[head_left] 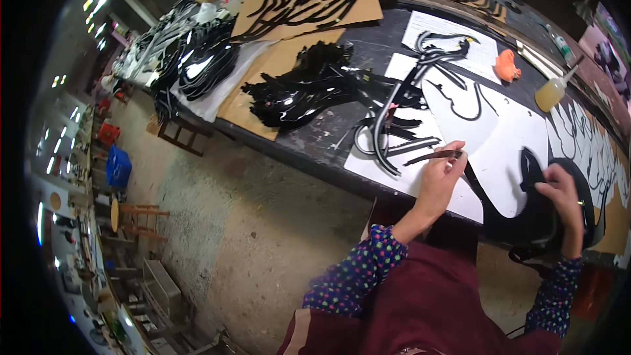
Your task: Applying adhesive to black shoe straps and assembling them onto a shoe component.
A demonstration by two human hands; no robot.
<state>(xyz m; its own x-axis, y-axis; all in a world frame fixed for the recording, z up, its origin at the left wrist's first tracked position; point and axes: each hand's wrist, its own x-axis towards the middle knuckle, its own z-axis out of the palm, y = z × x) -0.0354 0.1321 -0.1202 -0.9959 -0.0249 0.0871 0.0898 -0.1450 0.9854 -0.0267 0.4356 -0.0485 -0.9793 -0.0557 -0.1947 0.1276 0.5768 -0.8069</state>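
Note:
My left hand (442, 181) is closed, pinching a narrow dark strip (430, 156) between thumb and fingers above the white sheets at the table's near edge. Farther right, my right hand (562, 196) has its fingers closed on a black, curved flat piece (530, 169), which is blurred. Under and beside that hand lies a larger black item (519, 223), partly hidden. Between the hands is a white sheet (513, 138). Loose black strips with pale edges (382, 135) lie left of my left hand, some curling over the papers.
A glossy black bundle (296, 95) lies on cardboard to the left, with coiled black strips (204, 69) beyond. Cardboard (365, 10) at the back carries rows of black strips. To the right stand a bottle of yellowish liquid (551, 94) and an orange crumpled thing (507, 66).

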